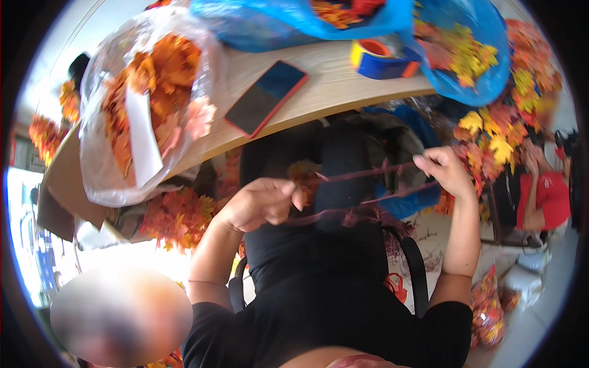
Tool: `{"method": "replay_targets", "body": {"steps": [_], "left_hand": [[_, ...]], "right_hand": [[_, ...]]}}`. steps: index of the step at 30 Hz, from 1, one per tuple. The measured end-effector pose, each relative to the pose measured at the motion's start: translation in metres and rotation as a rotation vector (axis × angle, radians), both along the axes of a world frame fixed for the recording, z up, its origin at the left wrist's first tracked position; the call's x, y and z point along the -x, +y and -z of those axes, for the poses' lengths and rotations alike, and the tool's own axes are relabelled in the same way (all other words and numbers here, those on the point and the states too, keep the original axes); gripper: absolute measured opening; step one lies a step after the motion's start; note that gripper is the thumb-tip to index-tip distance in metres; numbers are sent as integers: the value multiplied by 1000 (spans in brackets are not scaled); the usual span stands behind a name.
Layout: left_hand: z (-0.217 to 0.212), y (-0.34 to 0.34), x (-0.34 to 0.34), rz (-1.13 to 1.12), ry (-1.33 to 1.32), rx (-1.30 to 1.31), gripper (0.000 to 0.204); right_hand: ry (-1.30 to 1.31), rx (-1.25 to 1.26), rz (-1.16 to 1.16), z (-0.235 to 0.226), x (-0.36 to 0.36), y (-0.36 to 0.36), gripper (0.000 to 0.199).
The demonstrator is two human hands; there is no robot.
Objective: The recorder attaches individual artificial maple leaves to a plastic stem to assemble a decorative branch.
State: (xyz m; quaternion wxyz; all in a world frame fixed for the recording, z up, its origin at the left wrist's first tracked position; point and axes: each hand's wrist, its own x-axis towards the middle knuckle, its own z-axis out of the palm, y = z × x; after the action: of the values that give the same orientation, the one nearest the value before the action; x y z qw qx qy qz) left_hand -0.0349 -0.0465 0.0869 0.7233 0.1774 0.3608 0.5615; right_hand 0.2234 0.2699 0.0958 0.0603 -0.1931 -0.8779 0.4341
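A thin, dark-red artificial vine stem (368,173) with small nubs along it stretches in a loop above my lap, blurred in places. My left hand (261,202) is closed around its left end, fingers curled in. At the other end my right hand (446,170) pinches the stem between thumb and fingers. I cannot make out leaves on the strands. Orange artificial maple leaves (178,214) are bunched beside my left hand. A garland of red, orange and yellow maple leaves (491,141) hangs close to my right hand.
Along the wooden table (331,67) lie a phone (267,98), a tape dispenser (386,61), a clear bag of orange leaves (211,55) and blue plastic bags (264,27). Chair armrests (414,270) flank me. Another person in red (543,196) sits at the right.
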Motion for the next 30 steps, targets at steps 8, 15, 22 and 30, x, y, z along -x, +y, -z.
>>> {"method": "replay_targets", "body": {"steps": [8, 15, 22, 30], "left_hand": [[15, -96, 16, 96, 688, 5, 34], [58, -183, 46, -232, 832, 211, 33], [151, -255, 108, -1754, 1666, 967, 38], [248, -363, 184, -1973, 1655, 805, 29]], "right_hand": [[-124, 437, -287, 12, -7, -26, 27], [-437, 558, -224, 34, 48, -68, 20], [-285, 411, -280, 59, 66, -84, 14], [-335, 207, -339, 49, 70, -89, 16]]}}
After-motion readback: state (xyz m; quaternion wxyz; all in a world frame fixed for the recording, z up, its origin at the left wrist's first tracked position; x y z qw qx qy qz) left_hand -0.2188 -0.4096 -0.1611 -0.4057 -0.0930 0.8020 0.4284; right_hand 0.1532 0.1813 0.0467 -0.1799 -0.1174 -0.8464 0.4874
